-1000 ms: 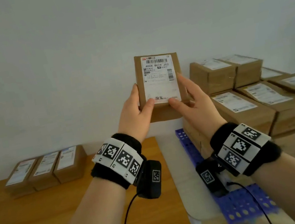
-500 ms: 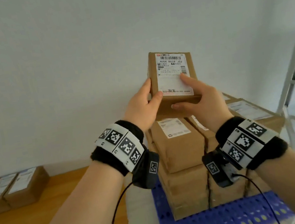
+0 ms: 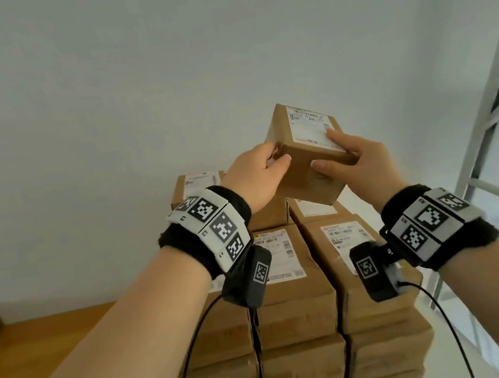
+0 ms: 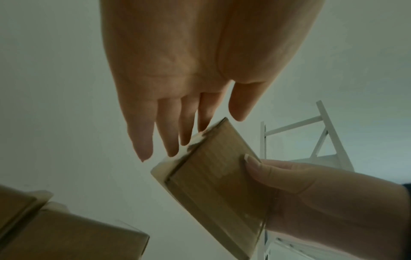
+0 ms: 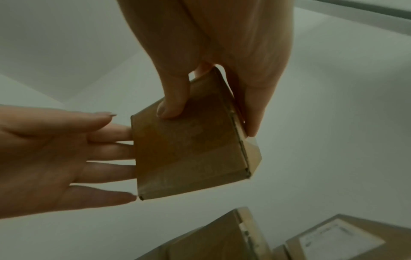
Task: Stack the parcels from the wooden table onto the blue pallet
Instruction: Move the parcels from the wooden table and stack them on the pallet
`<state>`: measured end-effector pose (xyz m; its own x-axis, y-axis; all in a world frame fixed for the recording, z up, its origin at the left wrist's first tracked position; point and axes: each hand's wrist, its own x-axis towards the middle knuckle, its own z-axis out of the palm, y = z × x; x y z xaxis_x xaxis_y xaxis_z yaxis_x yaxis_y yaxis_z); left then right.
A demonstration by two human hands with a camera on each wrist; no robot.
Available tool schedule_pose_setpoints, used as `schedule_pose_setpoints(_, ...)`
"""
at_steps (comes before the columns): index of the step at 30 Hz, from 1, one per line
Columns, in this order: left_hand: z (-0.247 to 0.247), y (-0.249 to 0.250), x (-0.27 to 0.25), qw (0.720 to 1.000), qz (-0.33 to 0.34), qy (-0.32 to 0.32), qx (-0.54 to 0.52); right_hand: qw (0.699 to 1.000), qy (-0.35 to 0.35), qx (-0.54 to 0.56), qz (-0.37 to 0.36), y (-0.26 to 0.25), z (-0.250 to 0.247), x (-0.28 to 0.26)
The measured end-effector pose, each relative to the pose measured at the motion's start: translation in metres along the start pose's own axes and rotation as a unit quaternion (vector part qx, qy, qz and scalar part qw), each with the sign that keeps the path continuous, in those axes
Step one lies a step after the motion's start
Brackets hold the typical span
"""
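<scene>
Tilted now and carried further right than half a second back, label no longer square to the head camera: small cardboard parcel [image 3: 305, 154], held in the air above and just behind the stacked parcels [image 3: 294, 287], touching none of them. White printed label facing up and away, print too blurred to read. One corner of parcel pointing down toward the stack.

Right hand [image 3: 358, 164] gripping near right side of parcel: thumb [image 5: 171, 103] pressed on the brown underside, fingers curled over the label side, parcel pinched between. Left hand [image 3: 256, 177] at the left edge: fingers [image 4: 169, 126] straight and slightly spread, tips against the taped end of the parcel, thumb lying along the near face, supporting rather than wrapping. Same seen from right wrist camera, four straight fingers meeting the box edge.

Stack below: brown parcels in several layers, labels up, two columns plain in front, more behind and partly hidden by the arms. Wooden table [image 3: 21, 352] at lower left, only an edge and a strip of top in view. Grey-white metal frame [image 3: 491, 102] leaning at far right. Plain pale wall [image 3: 156, 72] behind. Marker-printed bands and black camera units on both wrists, cables hanging down.
</scene>
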<state>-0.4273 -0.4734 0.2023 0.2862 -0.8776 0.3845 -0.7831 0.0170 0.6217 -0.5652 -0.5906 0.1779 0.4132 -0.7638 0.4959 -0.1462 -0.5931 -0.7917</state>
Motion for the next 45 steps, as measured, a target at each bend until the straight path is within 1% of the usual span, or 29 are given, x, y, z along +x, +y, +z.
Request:
schedule_pose_setpoints(2, 0.006, -0.006, 0.018, 0.998, -0.031, -0.020, 0.041, 1.000, 0.001, -0.012, 0.013, 0.011, -0.005, 0.017)
schedule_pose_setpoints(6, 0.018, -0.020, 0.050, 0.991, -0.060, -0.061, 0.102, 0.997, -0.024, -0.058, 0.033, 0.032, -0.014, 0.047)
schedule_pose_setpoints(10, 0.032, -0.028, 0.072, 0.971, -0.106, -0.131, 0.172, 0.988, -0.076, -0.128, 0.046, 0.050, -0.015, 0.069)
schedule_pose_setpoints(12, 0.037, -0.031, 0.077, 0.960, -0.116, -0.146, 0.210, 0.978, -0.108, -0.171, 0.046, 0.058, -0.012, 0.077)
schedule_pose_setpoints(16, 0.039, -0.037, 0.083, 0.950, -0.139, -0.129, 0.249, 0.965, -0.156, -0.202, 0.054, 0.072, -0.005, 0.089)
schedule_pose_setpoints(19, 0.044, -0.039, 0.085, 0.936, -0.163, -0.144, 0.277, 0.959, -0.188, -0.205, 0.057, 0.081, 0.000, 0.096)
schedule_pose_setpoints(23, 0.052, -0.043, 0.086, 0.935, -0.159, -0.141, 0.285, 0.953, -0.215, -0.206, 0.051, 0.091, 0.008, 0.104)
schedule_pose_setpoints(29, 0.055, -0.045, 0.088, 0.930, -0.154, -0.128, 0.308, 0.951, -0.239, -0.193, 0.042, 0.095, 0.011, 0.112)
schedule_pose_setpoints(33, 0.056, -0.050, 0.090, 0.923, -0.152, -0.127, 0.330, 0.948, -0.250, -0.188, 0.053, 0.094, 0.012, 0.112)
schedule_pose_setpoints(37, 0.057, -0.053, 0.090, 0.919, -0.148, -0.129, 0.341, 0.938, -0.286, -0.178, 0.075, 0.089, 0.012, 0.111)
schedule_pose_setpoints(40, 0.057, -0.054, 0.090, 0.921, -0.146, -0.125, 0.338, 0.931, -0.295, -0.202, 0.068, 0.086, 0.011, 0.111)
schedule_pose_setpoints(45, 0.057, -0.055, 0.090, 0.921, -0.151, -0.126, 0.337, 0.921, -0.301, -0.235, 0.077, 0.078, 0.008, 0.112)
